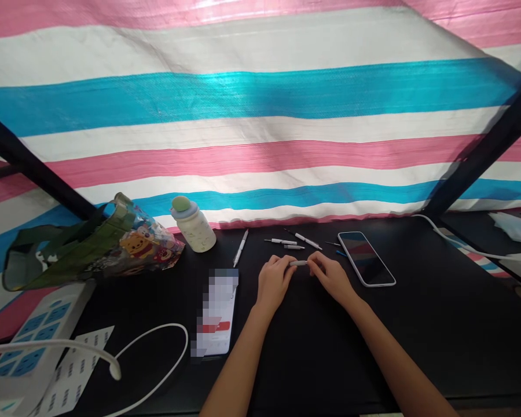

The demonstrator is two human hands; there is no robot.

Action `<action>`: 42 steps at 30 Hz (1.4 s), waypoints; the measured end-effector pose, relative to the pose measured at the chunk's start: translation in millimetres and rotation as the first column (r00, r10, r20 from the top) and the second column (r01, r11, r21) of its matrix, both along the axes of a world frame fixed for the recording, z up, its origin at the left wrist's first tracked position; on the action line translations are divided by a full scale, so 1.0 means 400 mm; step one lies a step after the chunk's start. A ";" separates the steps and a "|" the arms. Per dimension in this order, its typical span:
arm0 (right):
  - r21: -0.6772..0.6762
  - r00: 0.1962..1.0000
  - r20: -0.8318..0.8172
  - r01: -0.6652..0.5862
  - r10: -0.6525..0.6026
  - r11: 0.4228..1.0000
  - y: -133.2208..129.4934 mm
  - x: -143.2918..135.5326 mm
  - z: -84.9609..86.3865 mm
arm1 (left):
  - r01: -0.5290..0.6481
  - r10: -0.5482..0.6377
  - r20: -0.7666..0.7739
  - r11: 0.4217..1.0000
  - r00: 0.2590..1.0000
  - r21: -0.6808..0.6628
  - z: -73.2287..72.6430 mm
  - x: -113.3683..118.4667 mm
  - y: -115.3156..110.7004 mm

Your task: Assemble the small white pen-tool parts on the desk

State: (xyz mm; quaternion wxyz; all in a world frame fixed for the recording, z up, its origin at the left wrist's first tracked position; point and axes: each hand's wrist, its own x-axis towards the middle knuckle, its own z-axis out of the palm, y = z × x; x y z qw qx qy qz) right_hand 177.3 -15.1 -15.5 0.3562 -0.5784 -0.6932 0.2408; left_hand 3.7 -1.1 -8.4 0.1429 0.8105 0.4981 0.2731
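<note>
A white pen barrel (298,263) is held level between my two hands, above the black tabletop. My left hand (274,279) has its fingers closed around the barrel's left end. At the other end, my right hand (330,277) pinches the tip between thumb and fingers. Just beyond the hands lie a white pen (283,241), a shorter white pen part (294,247) and another white pen (308,240). A thin dark piece (332,244) and a small blue piece (341,253) lie near my right hand. Further left rests one more white pen (241,248).
A white-edged phone (367,259) lies right of my hands; a lit phone (219,313) lies left. Behind stand a bottle (194,225) and a green cartoon bag (130,243). A power strip (35,330) and white cable (184,336) occupy the left. Striped sheeting (260,92) hangs behind.
</note>
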 end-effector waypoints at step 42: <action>0.163 0.976 0.185 0.083 -0.113 0.983 0.018 0.024 -0.041 | 0.195 -0.198 -0.097 0.980 0.975 -0.041 0.005 0.018 -0.021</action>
